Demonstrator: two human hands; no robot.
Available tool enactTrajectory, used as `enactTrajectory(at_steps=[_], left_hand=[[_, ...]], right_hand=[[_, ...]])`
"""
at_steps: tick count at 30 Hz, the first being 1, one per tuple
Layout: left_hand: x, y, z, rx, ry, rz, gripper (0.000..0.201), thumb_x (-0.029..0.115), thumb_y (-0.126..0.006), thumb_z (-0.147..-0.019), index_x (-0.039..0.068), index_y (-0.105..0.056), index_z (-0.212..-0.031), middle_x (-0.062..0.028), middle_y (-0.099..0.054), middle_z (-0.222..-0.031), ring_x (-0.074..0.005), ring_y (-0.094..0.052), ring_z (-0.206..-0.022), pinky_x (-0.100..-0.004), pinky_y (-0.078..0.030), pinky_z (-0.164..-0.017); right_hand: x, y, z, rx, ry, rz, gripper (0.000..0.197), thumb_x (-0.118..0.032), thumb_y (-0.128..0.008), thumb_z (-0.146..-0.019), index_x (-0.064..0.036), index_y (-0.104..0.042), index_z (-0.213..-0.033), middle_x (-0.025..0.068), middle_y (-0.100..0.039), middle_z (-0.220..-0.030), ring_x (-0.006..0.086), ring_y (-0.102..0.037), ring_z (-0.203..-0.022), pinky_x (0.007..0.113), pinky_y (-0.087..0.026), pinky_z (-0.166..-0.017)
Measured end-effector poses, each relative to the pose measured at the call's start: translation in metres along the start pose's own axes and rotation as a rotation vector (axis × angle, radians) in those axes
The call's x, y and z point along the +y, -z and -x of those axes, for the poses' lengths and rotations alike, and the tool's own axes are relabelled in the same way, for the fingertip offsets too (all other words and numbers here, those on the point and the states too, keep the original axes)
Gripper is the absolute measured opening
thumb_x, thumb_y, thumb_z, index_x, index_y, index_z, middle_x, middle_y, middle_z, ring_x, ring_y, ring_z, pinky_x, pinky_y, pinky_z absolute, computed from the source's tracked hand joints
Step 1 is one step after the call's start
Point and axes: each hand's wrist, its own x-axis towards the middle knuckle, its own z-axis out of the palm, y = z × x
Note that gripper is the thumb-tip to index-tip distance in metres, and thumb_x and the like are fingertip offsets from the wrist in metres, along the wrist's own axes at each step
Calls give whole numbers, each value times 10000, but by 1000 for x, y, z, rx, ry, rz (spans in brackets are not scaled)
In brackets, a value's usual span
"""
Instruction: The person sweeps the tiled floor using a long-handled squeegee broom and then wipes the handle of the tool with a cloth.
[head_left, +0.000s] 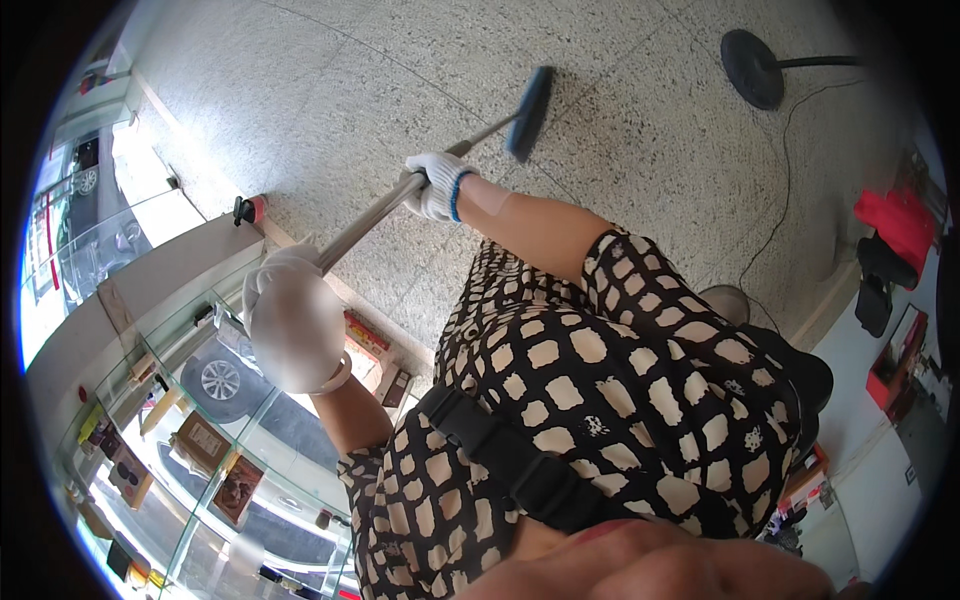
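Note:
I hold a long-handled broom (367, 222) slantwise across the picture, its handle grey and its narrow head (530, 115) blue-grey, down on the speckled floor. My left hand (290, 310), in a white glove, is closed round the upper end of the handle; a blurred patch covers much of this hand. Farther down the handle, my right hand (434, 187) grips it in a white glove with a blue cuff edge. The broom's head lies ahead of my right hand, and its bristles cannot be made out clearly.
Glass shelves (190, 480) with boxes and small goods stand close at my left. A round black stand base (753, 69) sits at the far right, with a thin cable (787, 170) trailing over the floor. Red and black items (893, 235) are at the right wall.

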Motion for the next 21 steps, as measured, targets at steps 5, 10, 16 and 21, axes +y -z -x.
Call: enactTrajectory(at_steps=[5, 10, 16, 21], left_hand=[[-1, -1, -18, -101, -139, -21, 224, 45, -470, -931, 30, -515, -713, -90, -587, -718, -196, -578, -693, -414, -516, -836], [2, 47, -44, -165, -261, -9, 300, 239, -497, -968, 46, -558, -747, -75, -604, -708, -213, -602, -737, -439, -511, -840], [-54, 88, -65, -132, -30, 290, 331, 334, -519, -960, 37, -569, -824, -103, -638, -807, -147, -548, -637, -308, -477, -623], [-95, 72, -51, 57, 636, 278, 95, 133, -608, -910, 48, -568, -899, -92, -665, -898, -123, -583, -806, -290, -478, -724]], right_hand=[[-2, -48, -54, -10, 230, 19, 152, -80, -539, -936, -24, -441, -834, 66, -526, -765, 132, -567, -650, 211, -538, -586], [20, -72, -43, 33, 371, 109, 136, -18, -578, -903, -29, -444, -885, 53, -518, -766, 122, -523, -608, 274, -565, -645], [-4, -48, -52, 118, 486, 197, 191, -131, -526, -966, -91, -411, -818, -15, -464, -647, 78, -460, -500, 198, -439, -432], [-89, 42, -114, 417, 499, 273, 161, -140, -511, -946, -66, -441, -821, 15, -522, -673, 106, -535, -558, 238, -492, -463]])
